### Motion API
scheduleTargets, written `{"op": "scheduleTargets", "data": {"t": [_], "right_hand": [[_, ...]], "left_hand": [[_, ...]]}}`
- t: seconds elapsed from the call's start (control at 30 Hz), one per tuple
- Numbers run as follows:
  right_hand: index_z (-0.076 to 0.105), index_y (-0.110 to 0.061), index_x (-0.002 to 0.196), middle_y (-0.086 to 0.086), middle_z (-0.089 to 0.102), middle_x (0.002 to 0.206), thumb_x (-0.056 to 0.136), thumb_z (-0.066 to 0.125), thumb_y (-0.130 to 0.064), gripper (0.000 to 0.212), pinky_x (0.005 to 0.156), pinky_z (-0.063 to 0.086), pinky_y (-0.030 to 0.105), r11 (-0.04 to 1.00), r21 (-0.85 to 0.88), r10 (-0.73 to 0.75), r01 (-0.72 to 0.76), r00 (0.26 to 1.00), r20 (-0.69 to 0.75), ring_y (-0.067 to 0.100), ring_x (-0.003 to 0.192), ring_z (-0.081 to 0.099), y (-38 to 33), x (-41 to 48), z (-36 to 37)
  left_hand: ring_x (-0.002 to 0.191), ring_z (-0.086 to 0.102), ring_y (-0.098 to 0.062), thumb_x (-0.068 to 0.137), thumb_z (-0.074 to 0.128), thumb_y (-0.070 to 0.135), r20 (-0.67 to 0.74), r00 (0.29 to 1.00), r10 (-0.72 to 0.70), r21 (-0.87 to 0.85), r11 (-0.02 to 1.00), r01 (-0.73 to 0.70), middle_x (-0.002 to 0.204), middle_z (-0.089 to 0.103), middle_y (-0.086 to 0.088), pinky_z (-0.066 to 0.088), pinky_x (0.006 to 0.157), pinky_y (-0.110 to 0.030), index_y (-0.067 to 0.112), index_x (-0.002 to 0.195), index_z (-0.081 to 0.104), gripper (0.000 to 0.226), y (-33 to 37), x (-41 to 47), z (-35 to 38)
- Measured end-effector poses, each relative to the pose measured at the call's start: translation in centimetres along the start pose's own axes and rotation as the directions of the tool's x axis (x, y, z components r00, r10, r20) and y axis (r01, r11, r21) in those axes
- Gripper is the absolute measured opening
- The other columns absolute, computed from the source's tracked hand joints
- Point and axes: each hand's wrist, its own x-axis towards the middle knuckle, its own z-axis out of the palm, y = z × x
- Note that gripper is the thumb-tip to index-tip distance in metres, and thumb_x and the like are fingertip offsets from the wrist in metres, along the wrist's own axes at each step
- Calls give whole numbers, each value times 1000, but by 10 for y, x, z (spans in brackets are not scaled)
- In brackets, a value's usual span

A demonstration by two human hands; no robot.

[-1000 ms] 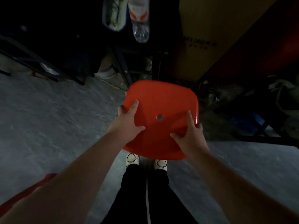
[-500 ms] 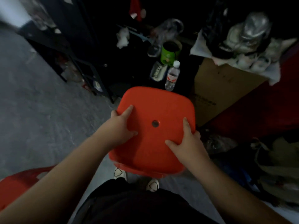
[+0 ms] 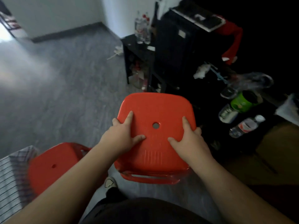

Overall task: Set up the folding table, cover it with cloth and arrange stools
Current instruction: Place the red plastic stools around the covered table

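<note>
I carry a red plastic stool [image 3: 155, 110] in front of my body, seat up, with a round hole in its middle. My left hand [image 3: 123, 138] grips its left edge, thumb on the seat and fingers wrapped round the side. My right hand [image 3: 189, 143] grips the right edge the same way. A second red stool [image 3: 53, 165] stands at the lower left, beside a table covered with a checked cloth [image 3: 9, 172] at the frame's left edge.
Dark shelving [image 3: 174, 50] with bottles [image 3: 142, 28] and clutter stands ahead and to the right. A water bottle [image 3: 246, 126], a green cup [image 3: 242, 102] and a cardboard box [image 3: 275, 151] lie at right. Grey floor [image 3: 56, 78] stretches left toward a white wall.
My view has swung up and to the left while both hands keep hold of the stool. The second stool and the cloth-covered table have come further into view at the lower left.
</note>
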Motion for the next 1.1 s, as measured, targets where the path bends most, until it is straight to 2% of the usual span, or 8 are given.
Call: {"op": "scheduleTargets", "data": {"t": [0.2, 0.37, 0.5, 0.73, 0.9, 1.1], "right_hand": [[0, -45, 155, 21, 28, 148, 79, 61, -69, 100, 101, 46, 50, 984, -102, -145, 147, 989, 32, 40, 126, 48, -161, 43, 48], [4, -45, 155, 18, 32, 146, 77, 67, -68, 103, 99, 45, 45, 967, -99, -230, 235, 971, 58, 38, 124, 50, -273, 71, 84], [7, -44, 156, 18, 31, 150, 77, 72, -62, 104, 105, 45, 46, 952, -32, -301, 304, 950, 85, 37, 128, 50, -340, 96, 100], [7, -46, 155, 17, 31, 148, 77, 71, -63, 102, 102, 48, 49, 894, -78, -429, 442, 892, 140, 37, 124, 52, -433, 168, 112], [10, -43, 157, 18, 35, 145, 78, 72, -61, 102, 106, 44, 49, 856, -61, -493, 514, 845, 208, 38, 125, 51, -489, 256, 119], [12, -41, 157, 19, 36, 143, 77, 71, -63, 102, 103, 46, 46, 819, -59, -535, 571, 795, 286, 39, 122, 53, -554, 367, 124]], "left_hand": [[117, 56, -44, 76, 57, 78, -63, 986, -151, -99, 984, 145, 146, 28, -24, 47, 96, -49, 43, 154, -5, 106, -132, 41, -68], [116, 57, -43, 73, 60, 80, -126, 960, -250, -127, 964, 234, 145, 30, -21, 48, 92, -48, 46, 153, -1, 106, -220, 71, -127], [112, 58, -42, 70, 60, 82, -191, 930, -313, -134, 947, 291, 143, 33, -19, 49, 88, -46, 48, 152, 2, 106, -268, 95, -164], [113, 58, -41, 70, 61, 81, -201, 875, -440, -236, 889, 393, 144, 33, -18, 50, 88, -46, 47, 153, 3, 106, -315, 159, -198], [115, 58, -41, 70, 62, 80, -200, 821, -535, -270, 835, 479, 145, 33, -19, 49, 91, -46, 46, 154, 5, 107, -328, 237, -221], [120, 56, -41, 70, 68, 76, -160, 759, -632, -323, 760, 564, 148, 30, -20, 47, 96, -46, 47, 154, 8, 107, -335, 338, -261]]}}
